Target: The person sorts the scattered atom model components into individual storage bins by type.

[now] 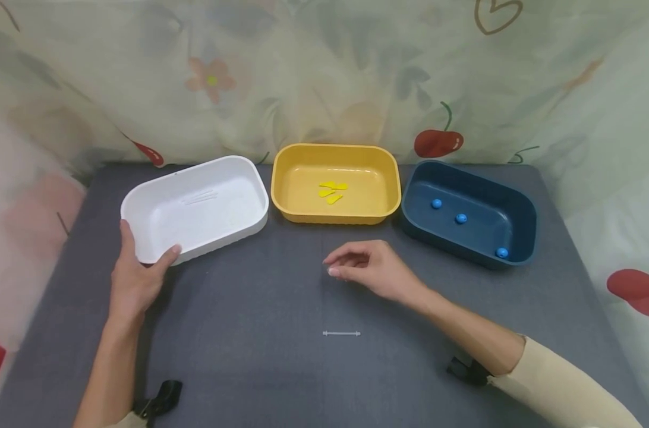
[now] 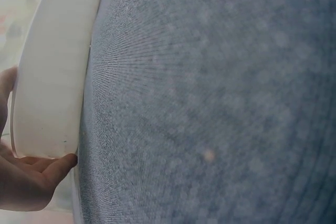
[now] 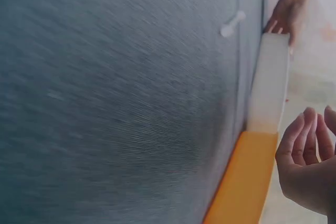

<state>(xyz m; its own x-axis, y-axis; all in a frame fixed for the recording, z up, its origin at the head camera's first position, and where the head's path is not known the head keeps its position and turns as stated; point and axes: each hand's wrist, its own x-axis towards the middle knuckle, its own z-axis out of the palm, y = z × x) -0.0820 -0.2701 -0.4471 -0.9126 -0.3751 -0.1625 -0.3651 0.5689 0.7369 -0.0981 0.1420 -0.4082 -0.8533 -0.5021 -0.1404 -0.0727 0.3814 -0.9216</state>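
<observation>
My left hand (image 1: 135, 284) grips the near left corner of a white plastic bin (image 1: 251, 225), thumb at the front rim and fingers along the outer side wall. In the left wrist view, its fingers (image 2: 59, 170) touch the bin's end. Thin white sticks (image 1: 200, 198) lie inside this bin. My right hand (image 1: 380, 270) hovers over the table, fingers loosely bent and nothing seen between them; the right wrist view shows a gap between thumb and fingers. A thin, pale rod with widened ends (image 1: 342, 333) lies on the table, nearer the body than the right hand.
Behind the right hand stands a yellow bin (image 1: 335, 218) with several small yellow pieces (image 1: 333, 199). To its right, a dark blue bin (image 1: 470, 191) holds three blue balls (image 1: 461, 219). A grey cloth (image 1: 239, 356) covers the table. Printed curtain fabric (image 1: 314, 77) hangs behind.
</observation>
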